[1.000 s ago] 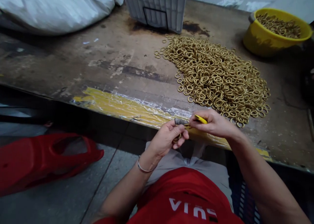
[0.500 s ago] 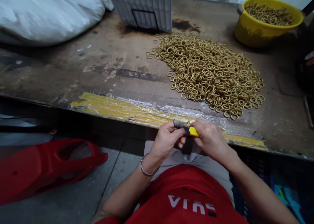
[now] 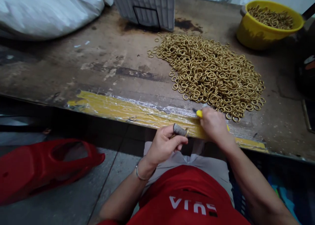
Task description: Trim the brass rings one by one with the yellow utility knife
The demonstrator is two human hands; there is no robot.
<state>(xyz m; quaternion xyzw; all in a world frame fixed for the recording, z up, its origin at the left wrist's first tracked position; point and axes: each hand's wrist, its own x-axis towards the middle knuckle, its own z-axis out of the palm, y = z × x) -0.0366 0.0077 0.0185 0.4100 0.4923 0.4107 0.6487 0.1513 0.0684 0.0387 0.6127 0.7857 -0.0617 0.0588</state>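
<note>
My left hand [image 3: 163,141] is over my lap at the table's edge, thumb and index finger pinching a brass-coloured ring [image 3: 187,132]. A grey wrap [image 3: 179,129] covers the tip of that index finger. Closed around a yellow-handled cutter knife [image 3: 199,113] is my right hand [image 3: 215,126], at the taped table edge; the knife's dark tip points left and most of the handle is hidden in the fist. Just beyond my right hand lies a large heap of brass-coloured rings [image 3: 216,72] on the table.
A yellow bucket [image 3: 258,37] full of rings stands at the back right. A grey ribbed container [image 3: 145,8] and a white sack [image 3: 49,14] are at the back left. Yellow tape [image 3: 110,108] lines the table's front edge. A red plastic stool [image 3: 49,166] lies at lower left.
My right hand has moved away from my left, forward and to the right, taking the knife with it. My left hand stays near its place with the ring.
</note>
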